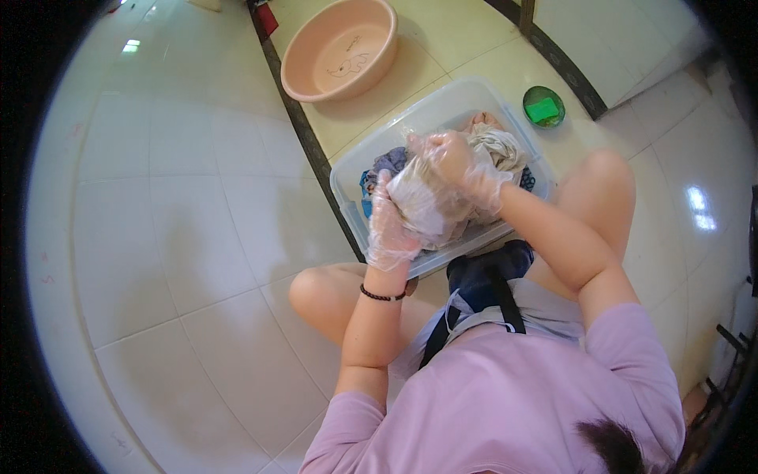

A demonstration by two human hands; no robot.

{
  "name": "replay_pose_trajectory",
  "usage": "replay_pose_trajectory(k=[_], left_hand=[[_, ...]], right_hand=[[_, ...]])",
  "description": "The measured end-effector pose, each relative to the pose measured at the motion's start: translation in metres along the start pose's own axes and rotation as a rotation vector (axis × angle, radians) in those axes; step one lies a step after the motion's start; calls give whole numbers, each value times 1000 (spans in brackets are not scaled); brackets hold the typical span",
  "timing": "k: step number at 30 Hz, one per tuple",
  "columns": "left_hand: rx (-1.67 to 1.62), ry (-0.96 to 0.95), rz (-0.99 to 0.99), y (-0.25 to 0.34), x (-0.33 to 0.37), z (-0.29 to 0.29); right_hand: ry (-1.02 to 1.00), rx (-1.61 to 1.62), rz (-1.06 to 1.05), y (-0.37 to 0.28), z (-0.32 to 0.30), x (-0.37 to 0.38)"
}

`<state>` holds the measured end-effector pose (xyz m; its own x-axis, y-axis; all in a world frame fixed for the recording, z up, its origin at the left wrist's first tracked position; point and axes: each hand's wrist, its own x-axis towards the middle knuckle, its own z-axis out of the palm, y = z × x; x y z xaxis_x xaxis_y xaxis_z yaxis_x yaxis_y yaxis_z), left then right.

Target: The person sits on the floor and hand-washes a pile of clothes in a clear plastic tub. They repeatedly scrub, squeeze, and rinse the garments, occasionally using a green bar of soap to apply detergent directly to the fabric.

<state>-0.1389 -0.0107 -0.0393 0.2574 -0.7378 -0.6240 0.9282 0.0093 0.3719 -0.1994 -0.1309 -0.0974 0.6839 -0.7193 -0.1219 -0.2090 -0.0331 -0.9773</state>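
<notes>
The person is sitting low over a clear plastic tub (427,112), holding a pale cloth (430,201) above the other clothes (389,161) in it. Both hands are wearing thin see-through gloves. The right hand (452,162) is curling its fingers down on the cloth's upper edge, gripping it in a bunch. The left hand (392,229) is bracing the left side, its thumb pointing up along it; the other fingers are hiding, so I cannot tell how they are closing. To me this is looking like hand-washing, at the rubbing or wringing step. The next move would be calling for a firm left hold while the right is working the fabric. Green soap (542,110) is lying in a dish (556,121) beyond the tub, near a pink basin (320,73)
</notes>
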Motion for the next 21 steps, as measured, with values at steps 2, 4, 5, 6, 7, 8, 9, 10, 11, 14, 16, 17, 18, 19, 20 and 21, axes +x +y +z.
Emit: replay_pose_trajectory(k=[2, 4, 5, 6, 7, 8, 9, 10, 11, 14, 16, 17, 18, 19, 20, 21], left_hand=[[136, 54, 135, 12, 7, -20], [187, 141, 223, 20, 18, -46], [186, 153, 242, 21, 18, -47], [186, 167, 263, 22, 17, -47], [185, 182, 285, 24, 15, -49], [163, 126, 303, 24, 15, -48], [143, 74, 327, 28, 12, -49], [118, 27, 350, 30, 12, -52], [145, 74, 413, 34, 6, -49], [146, 30, 549, 48, -8, -53], [71, -166, 570, 59, -11, -71], [31, -264, 573, 59, -11, -69], [44, -178, 593, 56, -12, -67], [57, -92, 612, 53, -13, -64], [76, -3, 635, 53, -16, -62], [203, 88, 650, 53, -14, -63]], right_hand=[[-38, 48, 35, -7, -15, 3], [-119, 53, 128, -17, -24, 6], [-142, 89, 130, -23, -27, 2], [-166, 126, 131, -29, -28, -5], [-192, 163, 132, -32, -28, -8], [-268, -19, -46, -16, -33, -4], [-348, -199, -227, 13, -33, 3], [-436, -408, -250, 25, -34, 5], [-530, -605, -297, 31, -32, 5], [-681, -1108, -46, 47, -27, 1], [-614, -1217, 15, 67, -33, 4], [-581, -1144, -44, 72, -34, 3], [-547, -1070, -101, 77, -35, 3], [-460, -946, -135, 82, -37, 3], [-389, -813, -180, 80, -37, 4], [-266, -629, -199, 76, -39, 5]])
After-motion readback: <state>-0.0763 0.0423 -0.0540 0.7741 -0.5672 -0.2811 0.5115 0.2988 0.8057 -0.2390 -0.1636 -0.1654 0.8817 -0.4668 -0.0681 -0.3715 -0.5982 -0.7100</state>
